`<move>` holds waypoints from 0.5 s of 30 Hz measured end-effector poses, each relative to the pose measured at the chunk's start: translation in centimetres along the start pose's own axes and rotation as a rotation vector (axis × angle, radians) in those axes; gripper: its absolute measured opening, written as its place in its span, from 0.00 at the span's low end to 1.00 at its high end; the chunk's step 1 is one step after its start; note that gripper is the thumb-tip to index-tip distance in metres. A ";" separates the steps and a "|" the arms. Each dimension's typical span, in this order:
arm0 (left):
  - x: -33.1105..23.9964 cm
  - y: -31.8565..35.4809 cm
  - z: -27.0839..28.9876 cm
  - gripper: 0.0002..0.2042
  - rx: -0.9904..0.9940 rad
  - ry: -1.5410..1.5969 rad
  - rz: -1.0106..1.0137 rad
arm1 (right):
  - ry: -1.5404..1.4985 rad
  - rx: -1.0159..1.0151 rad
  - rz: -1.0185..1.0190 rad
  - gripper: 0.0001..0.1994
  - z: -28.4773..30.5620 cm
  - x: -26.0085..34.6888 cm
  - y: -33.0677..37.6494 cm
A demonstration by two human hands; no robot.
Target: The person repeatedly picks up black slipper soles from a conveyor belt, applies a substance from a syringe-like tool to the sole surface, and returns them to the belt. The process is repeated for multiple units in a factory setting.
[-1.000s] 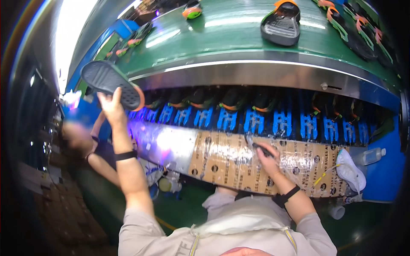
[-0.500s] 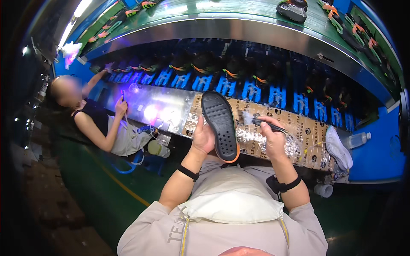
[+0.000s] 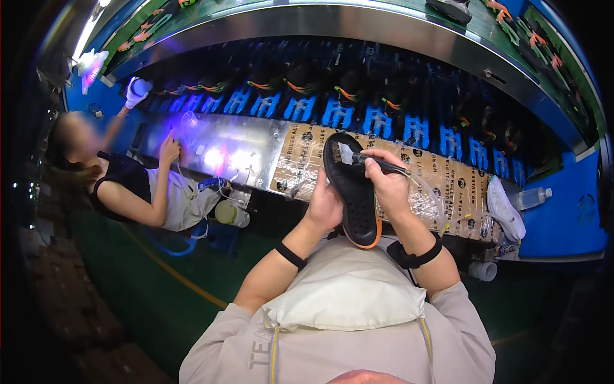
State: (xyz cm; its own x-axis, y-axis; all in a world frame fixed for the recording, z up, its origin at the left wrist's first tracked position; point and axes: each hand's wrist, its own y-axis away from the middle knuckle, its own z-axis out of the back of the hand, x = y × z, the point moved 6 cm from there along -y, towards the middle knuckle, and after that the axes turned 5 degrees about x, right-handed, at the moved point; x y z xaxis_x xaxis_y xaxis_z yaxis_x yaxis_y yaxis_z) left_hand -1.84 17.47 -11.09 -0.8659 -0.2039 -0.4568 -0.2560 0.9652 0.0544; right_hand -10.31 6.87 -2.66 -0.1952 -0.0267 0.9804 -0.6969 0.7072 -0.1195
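Note:
My left hand (image 3: 325,206) grips a black shoe sole (image 3: 359,208) with an orange edge at its heel, holding it upright over my lap. Small round dimples cover its heel half. In my right hand (image 3: 387,187) is a brush (image 3: 389,166) with a black handle and pale bristles. Those bristles touch the sole's upper part, where the surface looks wet or shiny. A thin clear tube runs off from the brush handle toward the bench. Part of my left fingers is hidden behind the sole.
Behind the sole runs a bench (image 3: 297,150) covered in printed brown tape. A white shoe (image 3: 505,208) and a clear bottle (image 3: 533,198) lie at its right end. Blue racks (image 3: 338,114) carry dark shoes beyond. At left, a co-worker (image 3: 131,192) sits with a white-wrapped object raised.
My right hand has moved left, bringing the brush onto the sole. The sole has shifted slightly right. The co-worker's far hand now holds up a white-wrapped object.

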 end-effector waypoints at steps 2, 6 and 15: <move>-0.1 -0.1 0.1 0.39 -0.005 -0.013 -0.034 | 0.047 -0.006 0.020 0.09 -0.4 0.1 -0.1; -0.9 -0.5 0.0 0.34 0.020 -0.108 -0.134 | 0.271 0.040 0.076 0.11 -1.0 0.5 0.1; -4.1 -1.5 2.5 0.43 0.125 -0.111 -0.113 | 0.794 0.651 -0.005 0.12 0.4 3.8 2.7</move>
State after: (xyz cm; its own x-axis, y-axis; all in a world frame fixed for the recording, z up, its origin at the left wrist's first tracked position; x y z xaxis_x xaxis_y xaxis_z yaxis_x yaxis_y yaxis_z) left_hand 3.19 17.29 -11.56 -0.7802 -0.2991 -0.5494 -0.2871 0.9515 -0.1102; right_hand -13.23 8.43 0.68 0.1567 0.6139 0.7737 -0.9819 0.1814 0.0550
